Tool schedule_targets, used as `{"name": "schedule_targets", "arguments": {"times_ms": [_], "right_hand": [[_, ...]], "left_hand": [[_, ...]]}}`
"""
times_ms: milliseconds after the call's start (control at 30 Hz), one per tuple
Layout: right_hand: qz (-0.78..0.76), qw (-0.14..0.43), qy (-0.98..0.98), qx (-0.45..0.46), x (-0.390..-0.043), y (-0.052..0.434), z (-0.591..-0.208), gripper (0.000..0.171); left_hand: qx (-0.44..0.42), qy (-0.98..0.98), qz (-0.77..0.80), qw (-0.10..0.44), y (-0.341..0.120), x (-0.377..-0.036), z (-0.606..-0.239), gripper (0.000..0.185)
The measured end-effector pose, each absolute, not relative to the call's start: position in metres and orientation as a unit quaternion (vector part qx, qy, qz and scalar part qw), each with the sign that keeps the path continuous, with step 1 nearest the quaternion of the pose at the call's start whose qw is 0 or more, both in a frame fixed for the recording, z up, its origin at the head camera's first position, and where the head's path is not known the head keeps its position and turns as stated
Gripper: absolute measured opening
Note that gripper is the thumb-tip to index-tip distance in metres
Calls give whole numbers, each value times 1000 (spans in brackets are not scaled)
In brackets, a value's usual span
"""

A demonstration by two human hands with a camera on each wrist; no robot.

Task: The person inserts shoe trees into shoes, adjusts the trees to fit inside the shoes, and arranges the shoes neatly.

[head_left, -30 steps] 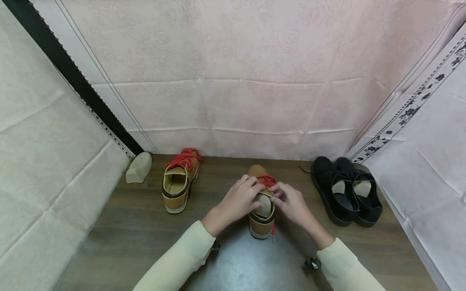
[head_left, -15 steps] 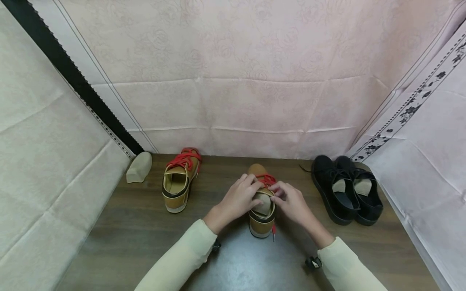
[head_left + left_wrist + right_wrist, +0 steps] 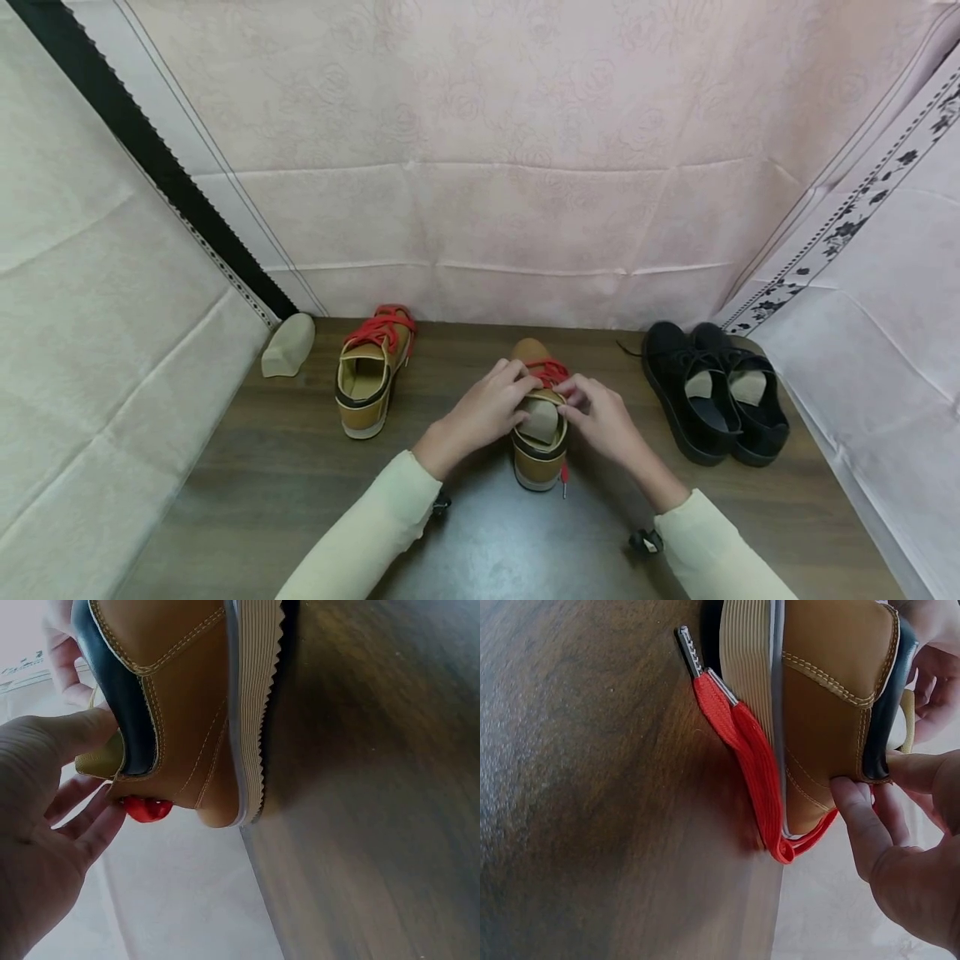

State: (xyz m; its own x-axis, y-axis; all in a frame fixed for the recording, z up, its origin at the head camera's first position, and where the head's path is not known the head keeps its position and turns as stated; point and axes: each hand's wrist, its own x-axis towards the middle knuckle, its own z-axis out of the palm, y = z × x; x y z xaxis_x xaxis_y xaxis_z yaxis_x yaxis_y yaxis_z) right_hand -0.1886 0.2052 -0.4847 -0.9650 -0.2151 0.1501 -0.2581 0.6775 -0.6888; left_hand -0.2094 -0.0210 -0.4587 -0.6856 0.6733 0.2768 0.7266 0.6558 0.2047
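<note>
A tan shoe (image 3: 539,473) with red laces (image 3: 547,372) stands on the floor between both hands, its heel toward me. Inside its opening sits a cream shoe insert (image 3: 538,422). My left hand (image 3: 483,408) holds the left side of the opening, thumb at the dark collar and fingers by the tongue, as the left wrist view shows. My right hand (image 3: 602,419) pinches the opposite edge near the eyelets between thumb and fingers. Down the right side hangs a red lace end (image 3: 759,772) with metal tips. The fingers hide part of the tongue.
To the left stands the matching tan shoe (image 3: 363,412), loosely laced in red. A second cream insert (image 3: 288,347) lies in the left corner. Two black shoes, one left (image 3: 667,400) and one right (image 3: 768,440), hold pale inserts beside the right cloth wall (image 3: 877,358).
My left hand shifts very slightly, its thumb drawing back left toward the collar from over the insert. The right hand and the shoe stay in place.
</note>
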Motion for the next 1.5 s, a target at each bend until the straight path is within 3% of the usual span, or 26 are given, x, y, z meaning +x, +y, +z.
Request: {"name": "schedule_targets", "arguments": {"times_ms": [600,1000,1500], "right_hand": [[386,27,-914,123,-188,207,-486,25],[389,27,-912,126,-187,206,-484,23],[388,24,-912,131,-187,204,-485,23]], "left_hand": [[-374,-909,-123,140,-12,-215,-473,35],[-354,-920,-118,116,-7,-218,-473,34],[-347,-921,-127,124,-7,-224,-480,32]]}}
